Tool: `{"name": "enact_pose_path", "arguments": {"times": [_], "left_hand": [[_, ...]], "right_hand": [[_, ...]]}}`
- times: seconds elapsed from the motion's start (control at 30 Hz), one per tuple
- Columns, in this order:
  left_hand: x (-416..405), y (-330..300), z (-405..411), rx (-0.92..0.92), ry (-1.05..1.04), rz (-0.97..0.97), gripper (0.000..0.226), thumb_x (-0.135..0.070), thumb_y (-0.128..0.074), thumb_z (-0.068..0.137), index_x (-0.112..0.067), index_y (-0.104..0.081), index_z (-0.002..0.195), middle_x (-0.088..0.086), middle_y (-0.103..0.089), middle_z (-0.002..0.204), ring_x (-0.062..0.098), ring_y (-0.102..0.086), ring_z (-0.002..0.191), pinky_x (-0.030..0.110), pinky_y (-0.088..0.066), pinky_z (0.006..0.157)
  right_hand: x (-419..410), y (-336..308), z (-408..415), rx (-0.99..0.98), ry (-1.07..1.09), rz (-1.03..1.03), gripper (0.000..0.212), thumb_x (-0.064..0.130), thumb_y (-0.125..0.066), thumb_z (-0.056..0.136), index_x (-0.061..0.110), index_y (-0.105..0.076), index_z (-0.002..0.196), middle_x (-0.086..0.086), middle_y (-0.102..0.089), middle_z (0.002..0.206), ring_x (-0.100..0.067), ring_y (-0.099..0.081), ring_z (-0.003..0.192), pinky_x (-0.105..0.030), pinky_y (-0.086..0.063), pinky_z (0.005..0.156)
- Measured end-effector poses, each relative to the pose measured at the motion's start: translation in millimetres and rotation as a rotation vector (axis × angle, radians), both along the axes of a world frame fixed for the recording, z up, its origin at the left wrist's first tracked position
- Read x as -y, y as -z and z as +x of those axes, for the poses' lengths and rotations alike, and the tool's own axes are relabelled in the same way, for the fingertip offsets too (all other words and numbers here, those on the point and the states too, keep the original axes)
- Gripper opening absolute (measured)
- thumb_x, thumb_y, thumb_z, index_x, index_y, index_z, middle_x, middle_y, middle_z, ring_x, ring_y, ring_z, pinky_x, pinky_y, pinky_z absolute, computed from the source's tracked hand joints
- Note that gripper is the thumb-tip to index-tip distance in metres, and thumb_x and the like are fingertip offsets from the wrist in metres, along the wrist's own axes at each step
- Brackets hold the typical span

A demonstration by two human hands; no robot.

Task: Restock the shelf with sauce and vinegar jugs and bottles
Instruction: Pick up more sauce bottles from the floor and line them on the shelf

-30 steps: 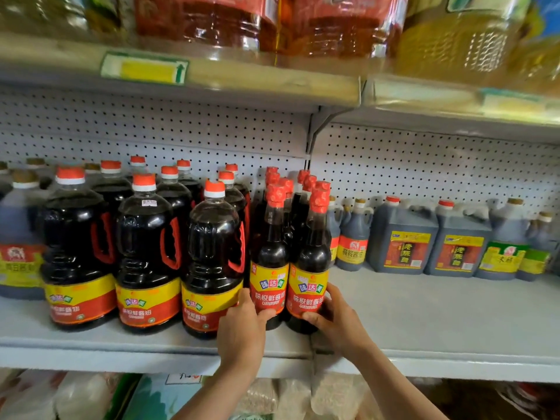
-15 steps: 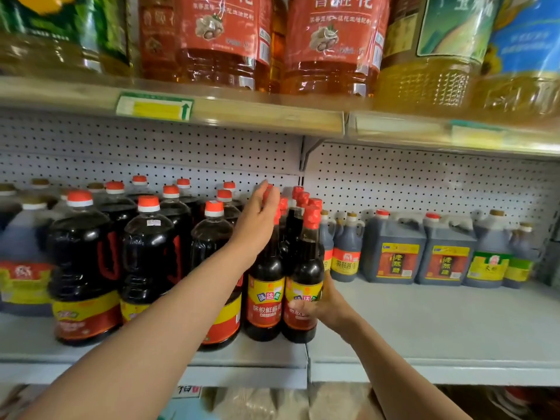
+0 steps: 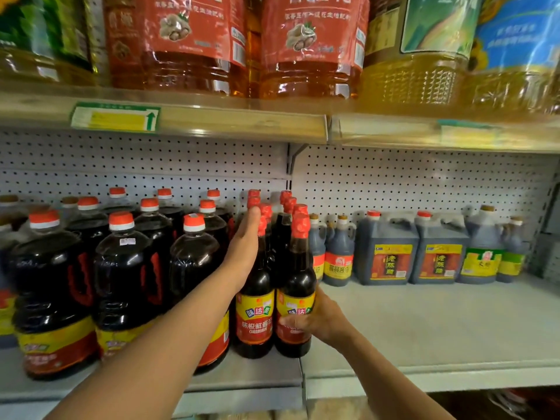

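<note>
Since the frame one second earlier, your left hand [image 3: 245, 247] has risen from the bottle labels to the neck of the front left bottle [image 3: 255, 301], where it now lies flat with fingers straight, gripping nothing. Your right hand [image 3: 315, 318] stays low, its fingers curled round the label of the front right bottle [image 3: 298, 292], which stands upright on the shelf [image 3: 424, 338] touching its neighbour. Behind these stand further red-capped bottles, large dark sauce jugs [image 3: 127, 277] at left, and square vinegar jugs [image 3: 389, 253] at right against the pegboard [image 3: 409, 180].
</note>
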State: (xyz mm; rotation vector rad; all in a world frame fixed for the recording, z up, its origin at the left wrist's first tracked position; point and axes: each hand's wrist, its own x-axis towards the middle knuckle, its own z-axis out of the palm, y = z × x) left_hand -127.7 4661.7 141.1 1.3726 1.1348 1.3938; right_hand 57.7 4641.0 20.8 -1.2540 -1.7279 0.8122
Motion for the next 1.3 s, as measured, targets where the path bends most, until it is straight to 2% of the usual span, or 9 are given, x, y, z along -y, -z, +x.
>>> {"name": "enact_pose_path", "arguments": {"times": [0.23,0.3,0.37,0.47,0.53,0.63,0.93,1.1,1.3], "left_hand": [[-2.9,-18.3,-11.4,0.196,0.104,-0.085,0.08,-0.083,-0.047,0.072,-0.033,-0.059,0.133,0.002,-0.058,0.139,0.02,-0.054,0.123,0.04,-0.04,0.098],[-8.3,-32.1,-14.6,0.141,0.075,-0.088,0.084,-0.084,-0.044,0.073,-0.029,-0.057,0.136,0.003,-0.057,0.14,0.025,-0.051,0.13,0.047,-0.035,0.11],[-15.1,-43.5,-15.7,0.059,0.038,-0.131,0.076,-0.077,-0.048,0.081,-0.027,-0.056,0.137,0.005,-0.059,0.137,0.027,-0.052,0.129,0.052,-0.035,0.112],[-24.4,-54.8,-18.2,0.118,0.069,-0.233,0.057,-0.062,-0.06,0.087,-0.02,-0.062,0.124,0.006,-0.069,0.118,0.024,-0.064,0.109,0.041,-0.051,0.091],[-27.6,-56.1,-20.5,0.154,0.105,-0.287,0.054,-0.059,-0.065,0.083,-0.019,-0.064,0.119,0.007,-0.071,0.115,0.025,-0.065,0.108,0.044,-0.05,0.097],[-32.3,-52.2,-19.3,0.145,0.139,-0.323,0.053,-0.056,-0.073,0.078,-0.019,-0.065,0.115,0.008,-0.07,0.12,0.027,-0.061,0.115,0.049,-0.042,0.106],[-45.6,-68.6,-23.5,-0.024,0.214,-0.345,0.047,-0.049,-0.075,0.079,-0.02,-0.061,0.112,0.01,-0.064,0.128,0.031,-0.058,0.12,0.051,-0.043,0.107],[-50.8,-55.7,-20.6,0.144,0.27,-0.36,0.084,-0.049,-0.083,0.065,-0.014,-0.053,0.136,0.016,-0.056,0.14,0.035,-0.047,0.135,0.053,-0.031,0.116],[-57.9,-56.2,-18.9,0.207,0.303,-0.331,0.028,-0.025,-0.076,0.085,-0.011,-0.065,0.107,0.015,-0.066,0.124,0.026,-0.065,0.094,0.038,-0.053,0.076]], "right_hand": [[2.0,-5.3,4.2,-0.085,-0.148,-0.078,0.082,0.043,-0.091,0.068,0.038,-0.046,0.137,0.021,-0.067,0.125,-0.001,-0.064,0.116,-0.02,-0.055,0.089],[8.0,-22.8,9.8,-0.175,-0.173,-0.135,0.066,0.044,-0.083,0.078,0.039,-0.05,0.135,0.021,-0.068,0.125,0.0,-0.063,0.116,-0.019,-0.054,0.088],[11.8,-51.6,12.1,-0.312,-0.046,-0.066,0.057,0.06,-0.069,0.079,0.038,-0.058,0.131,0.023,-0.067,0.125,0.006,-0.063,0.112,-0.014,-0.051,0.087],[4.6,-105.2,11.6,-0.357,0.162,0.081,0.066,0.064,-0.06,0.081,0.022,-0.064,0.131,0.008,-0.068,0.127,-0.004,-0.063,0.113,-0.035,-0.049,0.104],[-2.5,-135.7,4.5,-0.274,0.192,0.139,0.041,0.053,-0.06,0.093,0.02,-0.074,0.111,0.002,-0.076,0.111,-0.012,-0.068,0.109,-0.044,-0.05,0.105],[-24.8,-162.1,-2.8,-0.229,0.307,0.087,0.049,0.053,-0.063,0.092,0.014,-0.071,0.121,-0.007,-0.074,0.116,-0.024,-0.067,0.111,-0.048,-0.053,0.1],[-58.5,-178.1,-9.7,-0.211,0.272,-0.047,0.077,0.056,-0.083,0.061,0.016,-0.069,0.125,-0.011,-0.075,0.112,-0.03,-0.073,0.1,-0.05,-0.059,0.091],[-70.1,-173.7,-7.0,-0.192,0.279,-0.057,0.064,0.044,-0.085,0.058,0.014,-0.074,0.114,-0.008,-0.078,0.097,-0.027,-0.076,0.087,-0.045,-0.062,0.082],[-74.1,-171.0,-5.1,-0.203,0.29,-0.002,0.031,0.026,-0.083,0.077,0.009,-0.077,0.102,-0.004,-0.079,0.084,-0.016,-0.076,0.074,-0.023,-0.058,0.06]]}}
